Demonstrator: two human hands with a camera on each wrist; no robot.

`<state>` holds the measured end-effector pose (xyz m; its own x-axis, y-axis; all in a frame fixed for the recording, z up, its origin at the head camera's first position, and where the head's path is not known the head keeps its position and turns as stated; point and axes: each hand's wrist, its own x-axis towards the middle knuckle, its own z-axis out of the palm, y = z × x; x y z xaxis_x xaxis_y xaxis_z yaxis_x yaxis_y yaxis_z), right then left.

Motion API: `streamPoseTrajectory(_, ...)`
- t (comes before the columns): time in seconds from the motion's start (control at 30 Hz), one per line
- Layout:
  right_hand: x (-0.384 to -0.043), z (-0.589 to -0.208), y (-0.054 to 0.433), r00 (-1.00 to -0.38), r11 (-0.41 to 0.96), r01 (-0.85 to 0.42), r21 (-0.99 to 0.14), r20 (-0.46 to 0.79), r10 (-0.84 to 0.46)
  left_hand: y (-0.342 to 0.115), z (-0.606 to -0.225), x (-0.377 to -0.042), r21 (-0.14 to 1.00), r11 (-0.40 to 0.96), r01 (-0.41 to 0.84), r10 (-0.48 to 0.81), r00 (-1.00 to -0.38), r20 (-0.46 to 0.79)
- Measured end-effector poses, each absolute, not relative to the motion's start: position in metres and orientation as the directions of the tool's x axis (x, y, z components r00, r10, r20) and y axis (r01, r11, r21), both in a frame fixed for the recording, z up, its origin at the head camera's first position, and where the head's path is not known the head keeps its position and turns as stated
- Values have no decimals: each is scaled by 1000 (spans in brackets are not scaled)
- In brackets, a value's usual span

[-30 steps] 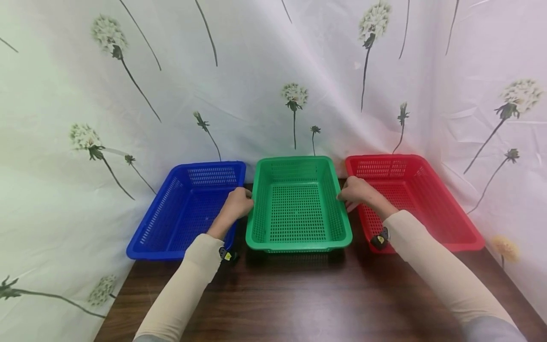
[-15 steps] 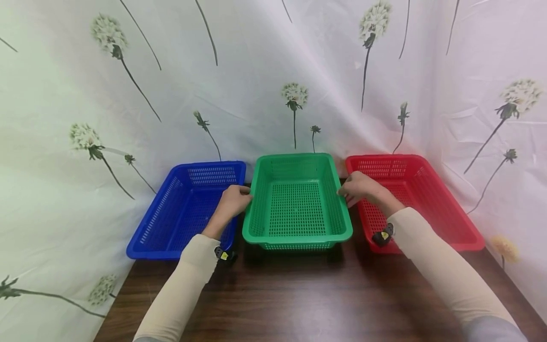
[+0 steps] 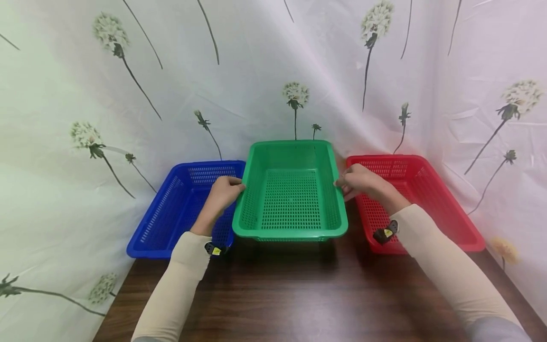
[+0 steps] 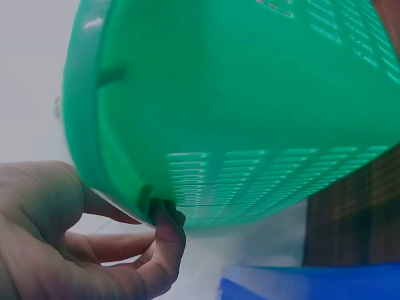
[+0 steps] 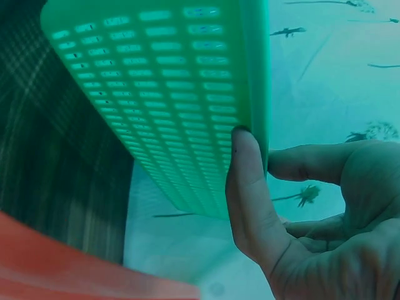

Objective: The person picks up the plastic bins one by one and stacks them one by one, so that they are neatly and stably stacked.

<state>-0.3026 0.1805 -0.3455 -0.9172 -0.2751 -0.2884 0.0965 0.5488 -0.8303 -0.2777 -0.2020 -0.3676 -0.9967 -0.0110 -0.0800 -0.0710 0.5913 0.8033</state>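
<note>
In the head view, a green rectangular plastic basket with slotted walls (image 3: 290, 233) is seen at the centre of the frame, held by its two side rims. Its left rim is pinched by the left hand (image 3: 221, 194), left of centre, and its right rim by the right hand (image 3: 363, 182), right of centre. Both grips are narrow, with only the thickness of the rim taken between thumb and fingers. A dark shadow is cast beneath the basket's front edge on the dark brown wood-grain table (image 3: 278, 299) in the lower part of the frame. The right edge of a blue rectangular plastic basket (image 3: 160, 213), at centre left, is partly covered by the green one. A red rectangular plastic basket (image 3: 444, 209) is placed at centre right, partly hidden by the right hand. The background is filled by a white cloth printed with dandelions (image 3: 256, 71).

In the left wrist view, the green basket is shown large across the top of the frame. Its rim is caught at lower left between the thumb and a bent finger, whose tip is pressed to the outer side under the lip. A corner of blue is seen at lower right.

In the right wrist view, the rim is held right of centre: a finger is laid along the slotted outer wall, and the thumb is set against the opposite side. Red plastic is seen at lower left.
</note>
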Motion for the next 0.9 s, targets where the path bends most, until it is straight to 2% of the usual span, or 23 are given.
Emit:
streamPoseTrajectory(0.37,-300,-325,164,-909,439,75,-895,-242,-338,-225,-333,-265,826,562,-31,-29,-999,-18)
streamPoseTrajectory(0.57,-301,-313,149,-908,461,58,-886,-239,-345,-242,-320,-259,824,566,-18,-41,-999,7)
streamPoseTrajectory(0.9,-300,-295,115,-900,411,43,-911,-214,-379,-274,-304,-252,801,596,-62,-69,-997,-26)
